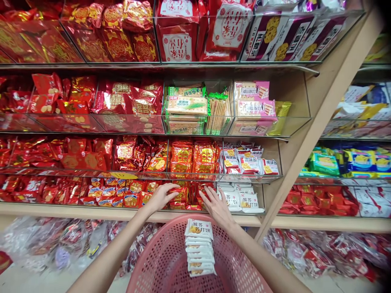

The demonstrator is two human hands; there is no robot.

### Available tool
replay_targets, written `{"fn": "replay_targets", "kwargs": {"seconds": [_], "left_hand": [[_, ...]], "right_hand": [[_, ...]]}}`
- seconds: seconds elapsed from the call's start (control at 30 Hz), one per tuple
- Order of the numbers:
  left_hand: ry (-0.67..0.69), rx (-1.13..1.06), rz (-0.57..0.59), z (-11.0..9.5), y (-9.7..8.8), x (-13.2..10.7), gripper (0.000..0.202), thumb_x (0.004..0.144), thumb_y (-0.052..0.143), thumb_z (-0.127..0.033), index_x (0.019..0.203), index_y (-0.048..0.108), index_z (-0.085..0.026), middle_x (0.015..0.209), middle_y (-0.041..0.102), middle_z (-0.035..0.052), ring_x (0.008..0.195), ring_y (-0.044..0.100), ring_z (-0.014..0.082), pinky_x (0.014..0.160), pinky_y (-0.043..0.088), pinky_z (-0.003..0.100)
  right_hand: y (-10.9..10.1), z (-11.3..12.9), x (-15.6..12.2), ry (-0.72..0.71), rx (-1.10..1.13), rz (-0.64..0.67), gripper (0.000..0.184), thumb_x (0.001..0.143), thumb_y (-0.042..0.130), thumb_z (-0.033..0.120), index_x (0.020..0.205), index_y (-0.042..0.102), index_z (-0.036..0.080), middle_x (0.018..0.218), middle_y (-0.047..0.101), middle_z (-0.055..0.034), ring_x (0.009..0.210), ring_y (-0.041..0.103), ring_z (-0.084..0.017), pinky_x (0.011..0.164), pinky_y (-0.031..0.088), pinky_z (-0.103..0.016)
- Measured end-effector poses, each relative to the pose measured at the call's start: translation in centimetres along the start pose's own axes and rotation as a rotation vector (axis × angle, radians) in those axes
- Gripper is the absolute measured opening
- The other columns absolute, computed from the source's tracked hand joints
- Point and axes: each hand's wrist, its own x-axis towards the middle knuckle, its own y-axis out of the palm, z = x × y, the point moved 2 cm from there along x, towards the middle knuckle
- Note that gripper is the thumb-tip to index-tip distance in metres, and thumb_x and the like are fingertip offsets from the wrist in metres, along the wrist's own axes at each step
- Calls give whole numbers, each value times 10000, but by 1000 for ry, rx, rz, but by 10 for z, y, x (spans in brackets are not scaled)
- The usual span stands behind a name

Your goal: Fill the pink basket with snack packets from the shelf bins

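Observation:
At the bottom shelf, my left hand point(163, 196) reaches in from the left, fingers stretched out and touching the edge of some small red snack packets point(182, 194). On the other side of these packets, my right hand point(216, 205) has its fingers spread over their right end, beside the white cracker packets point(240, 199). Neither hand grips anything that I can see. Below and between my forearms is a pink perforated plastic basket point(159, 260). A neat row of white cracker packets point(200, 246) lies in it.
Clear dividers split the shelves above into bins of red packets point(85, 154), green-wrapped crackers point(187, 105) and pink-wrapped crackers point(252, 108). A slanting wooden upright point(317, 126) stands at the right. Plastic bags of goods point(73, 240) lie under the bottom ledge point(61, 211).

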Motion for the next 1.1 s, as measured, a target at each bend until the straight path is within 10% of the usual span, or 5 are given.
{"fn": "replay_targets", "kwargs": {"seconds": [1.1], "left_hand": [[148,232,-126,5,13,-19,391,909,457,-296,1296,494,-255,1298,490,94,1190,468,231,1004,405,433]], "right_hand": [[-31,17,-6,67,-8,-80,465,933,388,299,1391,373,221,1490,341,-111,1356,299,-247,1073,208,-467]]}}
